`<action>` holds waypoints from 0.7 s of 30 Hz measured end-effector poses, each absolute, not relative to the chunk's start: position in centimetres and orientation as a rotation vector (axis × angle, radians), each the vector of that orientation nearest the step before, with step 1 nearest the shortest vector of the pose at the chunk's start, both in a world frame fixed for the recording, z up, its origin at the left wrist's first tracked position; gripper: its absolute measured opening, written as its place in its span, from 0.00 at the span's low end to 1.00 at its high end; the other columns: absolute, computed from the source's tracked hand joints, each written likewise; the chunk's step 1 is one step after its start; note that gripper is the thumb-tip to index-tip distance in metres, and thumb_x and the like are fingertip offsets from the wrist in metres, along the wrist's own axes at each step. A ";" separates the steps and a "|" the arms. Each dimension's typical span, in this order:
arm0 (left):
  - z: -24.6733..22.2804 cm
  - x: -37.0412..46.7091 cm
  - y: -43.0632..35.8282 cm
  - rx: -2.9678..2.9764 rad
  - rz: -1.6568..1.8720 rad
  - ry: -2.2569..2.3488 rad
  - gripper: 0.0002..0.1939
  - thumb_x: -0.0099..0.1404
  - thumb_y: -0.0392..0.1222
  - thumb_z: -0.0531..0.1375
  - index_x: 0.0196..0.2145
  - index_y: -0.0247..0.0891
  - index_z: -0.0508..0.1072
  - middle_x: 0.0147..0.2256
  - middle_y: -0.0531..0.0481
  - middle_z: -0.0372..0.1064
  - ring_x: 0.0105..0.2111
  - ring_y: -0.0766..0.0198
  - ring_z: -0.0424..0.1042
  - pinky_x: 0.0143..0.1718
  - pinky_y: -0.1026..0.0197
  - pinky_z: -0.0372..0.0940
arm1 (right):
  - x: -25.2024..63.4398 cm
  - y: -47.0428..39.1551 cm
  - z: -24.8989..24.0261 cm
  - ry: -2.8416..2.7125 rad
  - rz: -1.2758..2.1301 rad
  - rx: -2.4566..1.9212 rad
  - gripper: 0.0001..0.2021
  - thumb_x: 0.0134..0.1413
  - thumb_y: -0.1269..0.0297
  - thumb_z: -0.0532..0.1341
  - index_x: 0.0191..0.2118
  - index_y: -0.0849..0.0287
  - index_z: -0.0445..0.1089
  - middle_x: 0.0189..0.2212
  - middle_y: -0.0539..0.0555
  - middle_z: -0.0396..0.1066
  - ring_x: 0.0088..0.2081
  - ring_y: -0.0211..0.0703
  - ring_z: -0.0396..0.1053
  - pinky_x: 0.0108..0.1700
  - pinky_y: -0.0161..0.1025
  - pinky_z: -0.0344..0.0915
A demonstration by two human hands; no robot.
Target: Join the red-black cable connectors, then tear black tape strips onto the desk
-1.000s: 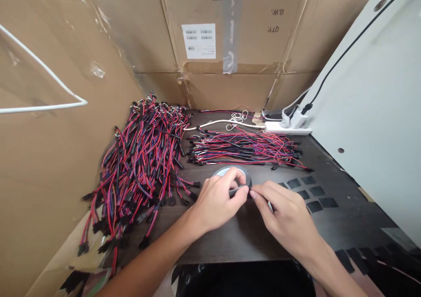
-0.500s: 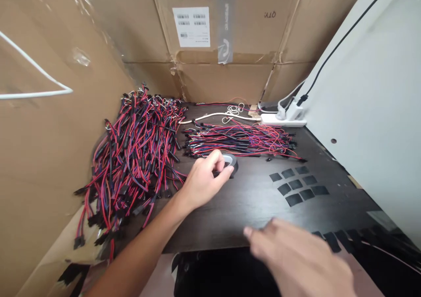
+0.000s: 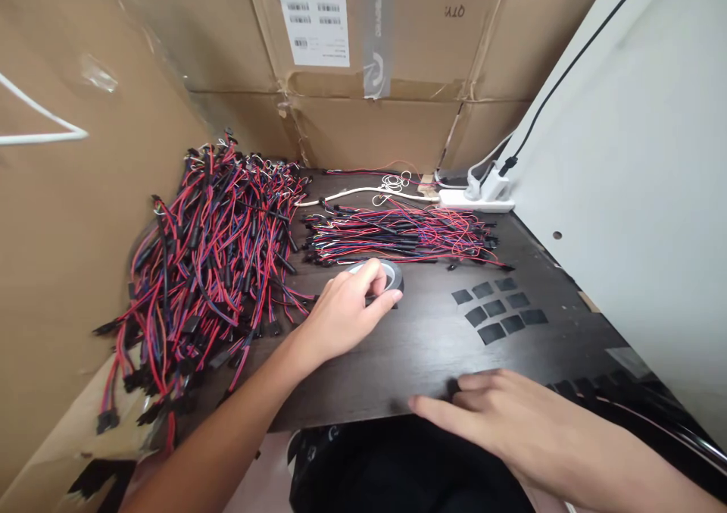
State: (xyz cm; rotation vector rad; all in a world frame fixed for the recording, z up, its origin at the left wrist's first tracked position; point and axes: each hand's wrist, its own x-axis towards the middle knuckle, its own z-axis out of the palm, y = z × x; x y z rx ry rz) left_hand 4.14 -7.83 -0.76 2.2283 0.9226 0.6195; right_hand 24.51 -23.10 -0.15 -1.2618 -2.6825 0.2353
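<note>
A roll of dark tape (image 3: 394, 276) with a grey core lies on the dark tabletop. My left hand (image 3: 352, 308) grips its near rim, fingers curled into the core and thumb outside. Close to the table's front edge, my right hand (image 3: 482, 411) is palm down with thumb and forefinger apart and nothing visible in it; its other fingers are partly hidden. Several small black tape pieces (image 3: 494, 308) lie in rows on the tabletop, right of the roll. Behind the roll stretches a flat bundle of red, blue and black wires (image 3: 397, 236).
A large heap of red and black cables (image 3: 221, 248) covers the left side. A white power strip (image 3: 475, 201) with plugs sits at the back right. Cardboard (image 3: 329, 130) stands behind, and a white panel (image 3: 613, 157) rises on the right. Black strips (image 3: 596, 388) hang at the front right edge.
My right hand has moved up and lies nearer the tabletop, less blurred. My left hand stays at the tape roll. The whole view has shifted slightly.
</note>
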 end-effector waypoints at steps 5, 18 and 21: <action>-0.8 4.1 -7.9 2.238 0.599 0.917 0.13 0.65 0.42 0.57 0.26 0.39 0.56 0.24 0.59 0.56 0.23 0.69 0.54 0.27 0.65 0.47 | 23.7 -22.3 -1.6 -2.896 0.075 -1.160 0.29 0.47 0.78 0.59 0.58 0.62 0.59 0.24 0.49 0.69 0.23 0.43 0.64 0.25 0.41 0.50; -0.1 4.0 -8.7 1.958 0.521 0.662 0.09 0.60 0.31 0.55 0.37 0.40 0.59 0.33 0.55 0.64 0.33 0.67 0.66 0.38 0.63 0.60 | 23.6 -18.9 0.3 -2.314 0.065 -1.450 0.10 0.62 0.58 0.58 0.44 0.59 0.65 0.30 0.52 0.70 0.29 0.42 0.67 0.27 0.37 0.57; -0.1 4.2 -8.9 1.800 0.506 0.569 0.11 0.59 0.29 0.53 0.38 0.41 0.57 0.33 0.55 0.65 0.33 0.67 0.69 0.39 0.62 0.63 | 22.3 -17.1 -0.4 -1.892 0.171 -1.480 0.11 0.63 0.67 0.55 0.50 0.60 0.65 0.39 0.56 0.71 0.33 0.40 0.69 0.35 0.37 0.65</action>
